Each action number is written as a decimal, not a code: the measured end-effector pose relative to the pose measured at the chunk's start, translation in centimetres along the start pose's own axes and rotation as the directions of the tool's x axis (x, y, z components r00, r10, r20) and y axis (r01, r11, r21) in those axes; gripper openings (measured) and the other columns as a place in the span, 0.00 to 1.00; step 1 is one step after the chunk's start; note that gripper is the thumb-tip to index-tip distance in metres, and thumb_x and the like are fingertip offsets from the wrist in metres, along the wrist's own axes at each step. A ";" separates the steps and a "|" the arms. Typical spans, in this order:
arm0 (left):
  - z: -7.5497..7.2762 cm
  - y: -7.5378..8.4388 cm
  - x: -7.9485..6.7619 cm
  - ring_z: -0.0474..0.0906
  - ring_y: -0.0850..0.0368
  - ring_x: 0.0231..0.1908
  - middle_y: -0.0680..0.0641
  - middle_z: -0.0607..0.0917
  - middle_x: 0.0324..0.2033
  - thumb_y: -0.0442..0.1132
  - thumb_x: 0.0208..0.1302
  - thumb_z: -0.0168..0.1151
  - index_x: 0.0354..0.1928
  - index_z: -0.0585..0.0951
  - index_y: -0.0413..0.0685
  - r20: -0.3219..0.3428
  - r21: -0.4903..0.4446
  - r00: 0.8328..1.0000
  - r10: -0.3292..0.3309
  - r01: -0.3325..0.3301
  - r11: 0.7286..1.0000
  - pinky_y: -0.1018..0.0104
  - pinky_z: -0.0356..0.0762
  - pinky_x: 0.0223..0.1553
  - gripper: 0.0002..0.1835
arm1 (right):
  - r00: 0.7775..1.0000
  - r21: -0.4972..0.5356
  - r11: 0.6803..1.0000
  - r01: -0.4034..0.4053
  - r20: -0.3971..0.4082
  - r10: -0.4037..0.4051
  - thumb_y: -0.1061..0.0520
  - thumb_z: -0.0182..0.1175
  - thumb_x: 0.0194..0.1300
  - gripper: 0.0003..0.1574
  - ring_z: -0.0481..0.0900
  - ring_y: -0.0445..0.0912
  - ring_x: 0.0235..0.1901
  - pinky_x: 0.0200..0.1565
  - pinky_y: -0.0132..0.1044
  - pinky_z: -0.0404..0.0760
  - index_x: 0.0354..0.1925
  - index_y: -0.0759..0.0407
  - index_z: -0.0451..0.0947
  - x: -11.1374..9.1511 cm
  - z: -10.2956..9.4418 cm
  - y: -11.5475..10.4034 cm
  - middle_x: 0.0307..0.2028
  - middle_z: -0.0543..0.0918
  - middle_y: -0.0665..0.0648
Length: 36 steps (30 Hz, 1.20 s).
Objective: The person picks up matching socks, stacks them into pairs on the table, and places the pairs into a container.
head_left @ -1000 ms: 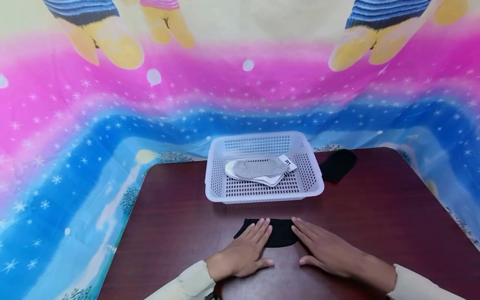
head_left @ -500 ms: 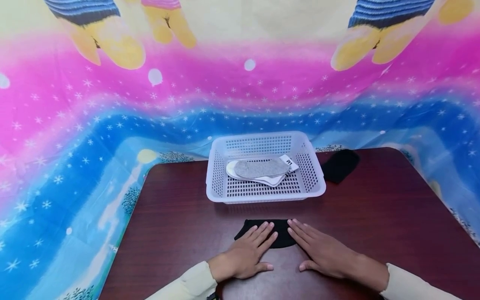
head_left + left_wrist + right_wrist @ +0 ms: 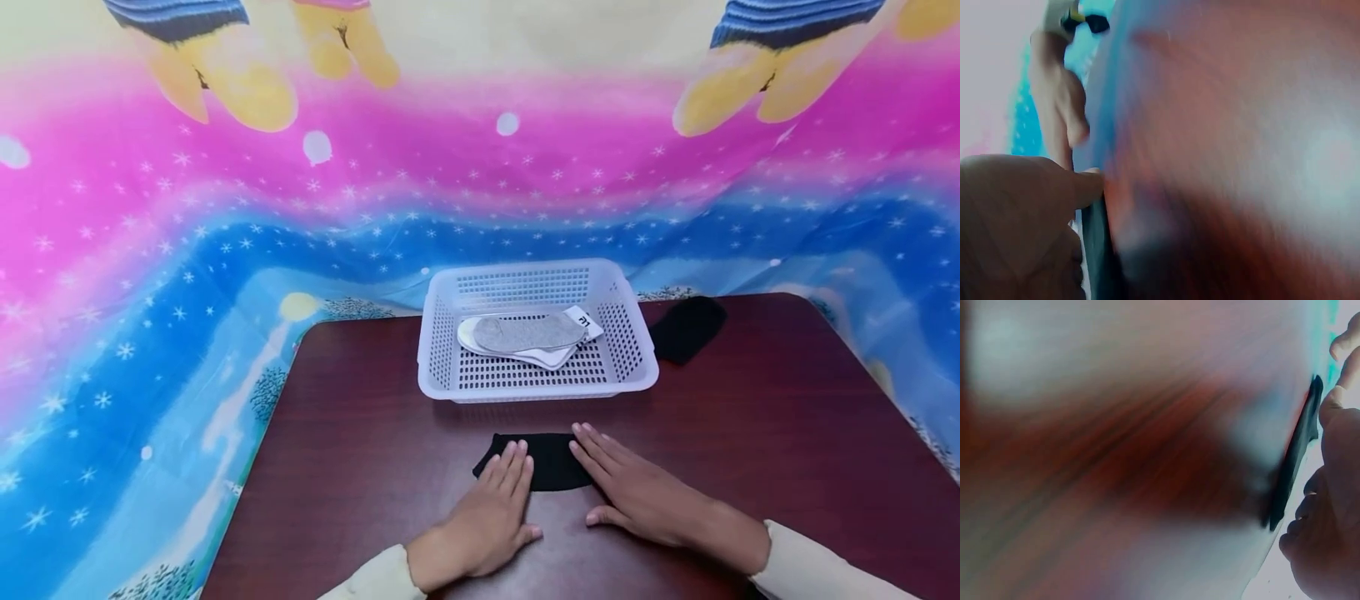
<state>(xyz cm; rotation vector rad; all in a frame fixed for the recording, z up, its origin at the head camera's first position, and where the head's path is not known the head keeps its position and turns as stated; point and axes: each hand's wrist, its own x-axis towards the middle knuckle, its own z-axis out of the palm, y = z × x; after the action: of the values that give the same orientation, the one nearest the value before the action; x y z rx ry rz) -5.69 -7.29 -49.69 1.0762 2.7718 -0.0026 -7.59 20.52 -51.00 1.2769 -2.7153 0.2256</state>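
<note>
A black sock (image 3: 555, 462) lies flat on the table in front of the basket. My left hand (image 3: 487, 517) rests with straight fingers over the sock's left part, hiding some of it. Straight fingers of my right hand (image 3: 645, 492) touch the sock's right end, the thumb held apart on the table side. In the left wrist view the sock (image 3: 1099, 250) is a dark strip beside the left hand (image 3: 1016, 225). The right wrist view shows the sock (image 3: 1297, 456) edge-on next to the right hand (image 3: 1338, 506).
A white perforated plastic basket (image 3: 536, 392) stands behind the sock, with a grey sock (image 3: 528, 332) on top of white socks (image 3: 551, 358) inside. Another black sock (image 3: 688, 330) lies right of the basket on the dark red table (image 3: 360, 417). A patterned cloth (image 3: 450, 183) hangs behind.
My left hand's fingers have drawn back slightly to the left across the sock. The right hand has shifted a little left onto the sock's end. The head view has tilted slightly.
</note>
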 end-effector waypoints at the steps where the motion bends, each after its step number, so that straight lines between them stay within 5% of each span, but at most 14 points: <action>1: -0.1 0.4 0.0 0.40 0.43 0.75 0.37 0.45 0.75 0.64 0.70 0.41 0.74 0.50 0.38 0.018 -0.014 1.000 0.006 -0.006 1.000 0.51 0.50 0.72 0.44 | 1.000 -0.004 1.000 0.016 -0.006 -0.016 0.31 0.55 0.63 0.52 0.57 0.59 0.71 0.72 0.36 0.43 0.71 0.64 0.58 0.3 0.1 -0.1 0.72 0.57 0.65; 5: 0.5 0.9 -0.1 0.38 0.45 0.75 0.38 0.44 0.75 0.66 0.69 0.40 0.75 0.50 0.40 0.072 -0.026 0.997 -0.017 0.019 0.999 0.52 0.48 0.73 0.45 | 0.997 -0.012 0.997 0.076 -0.015 -0.076 0.32 0.55 0.63 0.51 0.61 0.59 0.69 0.70 0.36 0.44 0.70 0.64 0.59 0.9 0.6 -0.5 0.72 0.59 0.65; 10: 1.2 0.4 -0.2 0.36 0.45 0.75 0.39 0.41 0.75 0.68 0.69 0.37 0.75 0.48 0.42 0.056 0.022 0.998 0.000 -0.001 1.000 0.52 0.47 0.73 0.45 | 0.992 -0.034 0.992 0.121 -0.022 -0.122 0.31 0.55 0.61 0.54 0.62 0.61 0.68 0.73 0.34 0.35 0.70 0.66 0.59 0.4 0.9 -0.2 0.71 0.60 0.66; 23: 0.7 -1.0 -1.5 0.40 0.42 0.75 0.36 0.45 0.75 0.66 0.69 0.40 0.74 0.51 0.37 0.006 0.005 0.995 -0.095 0.095 0.995 0.50 0.49 0.72 0.46 | 0.998 -0.035 0.998 0.059 0.034 -0.058 0.30 0.54 0.62 0.53 0.60 0.60 0.69 0.72 0.31 0.30 0.71 0.65 0.58 -1.1 0.0 0.8 0.72 0.58 0.65; 29: 0.0 0.4 -2.0 0.43 0.42 0.74 0.35 0.49 0.74 0.66 0.68 0.42 0.73 0.54 0.37 -0.028 0.045 0.995 -0.100 0.101 0.994 0.50 0.52 0.72 0.45 | 0.998 -0.035 0.997 0.067 0.007 -0.067 0.30 0.55 0.62 0.54 0.59 0.60 0.70 0.73 0.32 0.33 0.71 0.66 0.57 -0.3 0.3 0.3 0.72 0.57 0.66; 36: -0.8 2.1 -1.8 0.44 0.43 0.74 0.35 0.51 0.74 0.64 0.69 0.43 0.73 0.55 0.37 0.076 -0.063 0.986 -0.148 0.153 0.986 0.49 0.51 0.72 0.44 | 0.998 -0.030 0.998 0.062 -0.015 -0.063 0.32 0.56 0.61 0.54 0.58 0.59 0.70 0.73 0.37 0.43 0.71 0.66 0.57 0.6 0.6 0.3 0.72 0.56 0.65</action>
<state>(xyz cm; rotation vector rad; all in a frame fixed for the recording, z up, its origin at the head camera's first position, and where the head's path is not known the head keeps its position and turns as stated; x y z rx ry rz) -3.12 -6.93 -48.49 0.8316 2.7604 0.0343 -8.24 20.14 -51.46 1.3437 -2.6508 0.1877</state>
